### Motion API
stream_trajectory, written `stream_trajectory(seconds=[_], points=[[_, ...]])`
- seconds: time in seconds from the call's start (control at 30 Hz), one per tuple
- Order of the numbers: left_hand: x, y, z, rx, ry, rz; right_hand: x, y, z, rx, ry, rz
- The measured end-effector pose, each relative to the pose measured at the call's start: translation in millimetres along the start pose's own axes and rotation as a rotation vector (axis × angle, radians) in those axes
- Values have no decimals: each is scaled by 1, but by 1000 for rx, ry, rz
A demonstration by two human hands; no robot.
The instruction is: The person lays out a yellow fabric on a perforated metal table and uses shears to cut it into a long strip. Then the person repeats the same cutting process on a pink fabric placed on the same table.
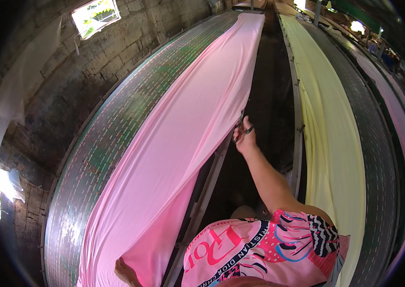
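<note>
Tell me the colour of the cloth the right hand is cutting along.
Plain pink cloth, no pattern; the right hand holds scissors at its edge. The head view shows it.

You are standing in a textile workshop. Very long green patterned surfaces [111, 138] run far away in parallel rows, and a long pink stretched cloth [188, 124] lies on one, a pale yellow cloth [327, 129] on the next. A rough stone block wall [87, 67] closes the left side.
</note>
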State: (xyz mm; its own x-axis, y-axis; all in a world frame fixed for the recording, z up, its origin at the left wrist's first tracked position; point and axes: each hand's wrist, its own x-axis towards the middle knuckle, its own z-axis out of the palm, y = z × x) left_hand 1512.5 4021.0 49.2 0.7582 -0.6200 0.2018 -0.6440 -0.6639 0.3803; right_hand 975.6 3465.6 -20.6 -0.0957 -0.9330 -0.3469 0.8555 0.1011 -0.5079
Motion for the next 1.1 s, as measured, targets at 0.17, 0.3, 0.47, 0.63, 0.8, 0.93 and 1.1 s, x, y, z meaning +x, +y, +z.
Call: stream_trajectory(seconds=[0.17, 0.3, 0.47, 0.63, 0.8, 0.93, 1.1], points=[[15, -31, 55, 613, -474, -112, -38, 35, -12, -284, -164, 85], [45, 162, 125, 241, -244, 207, -49, 13, -30, -341, -225, 83], [44, 434, 235, -415, -578, 710, -55, 3, -42, -284, -209, 187], [14, 571, 322, -285, -407, 1083, -65, -1, -49, -185, -179, 280], [17, 629, 348, -98, -444, 1238, -69, -29, -53, -154, -143, 346], [4, 635, 353, 38, -483, 1279, -87, -33, -67, -153, -110, 360], [-2, 639, 349, 85, -549, 1243, -100, -35, -69, -174, -104, 341]])
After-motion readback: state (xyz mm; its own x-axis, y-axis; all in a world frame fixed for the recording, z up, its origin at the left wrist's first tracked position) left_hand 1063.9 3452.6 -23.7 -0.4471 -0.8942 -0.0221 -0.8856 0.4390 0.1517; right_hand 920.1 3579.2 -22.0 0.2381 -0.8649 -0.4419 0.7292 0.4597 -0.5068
